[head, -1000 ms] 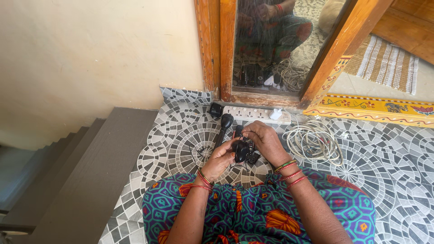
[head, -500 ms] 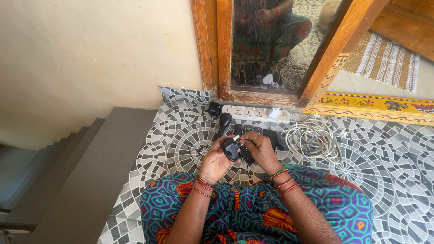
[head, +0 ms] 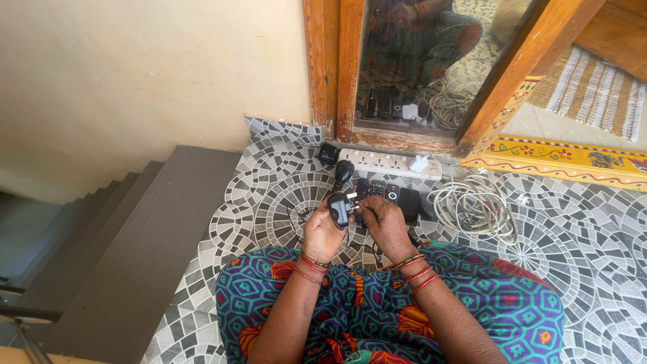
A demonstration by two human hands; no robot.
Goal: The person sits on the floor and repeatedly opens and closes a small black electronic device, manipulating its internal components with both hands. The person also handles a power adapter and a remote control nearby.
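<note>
My left hand (head: 321, 234) grips a small black plug adapter (head: 339, 209) and holds it up over my lap. My right hand (head: 382, 220) pinches at the adapter's metal pins from the right side. Both wrists carry red and green bangles. Just beyond my hands, on the patterned tile floor (head: 269, 195), lie black remote controls (head: 387, 193) and another black plug (head: 344, 172). A white power strip (head: 377, 162) rests against the wooden door frame, with a white plug (head: 419, 163) in its right end.
A coil of white cable (head: 475, 202) lies on the tiles to the right. A glass door in a wooden frame (head: 344, 67) stands ahead and reflects me. Grey stairs (head: 121, 243) drop away on the left. A striped mat (head: 593, 87) lies beyond the painted threshold.
My hands have lifted the black adapter off the floor and drawn it closer to my lap. My right hand has shifted onto its pins.
</note>
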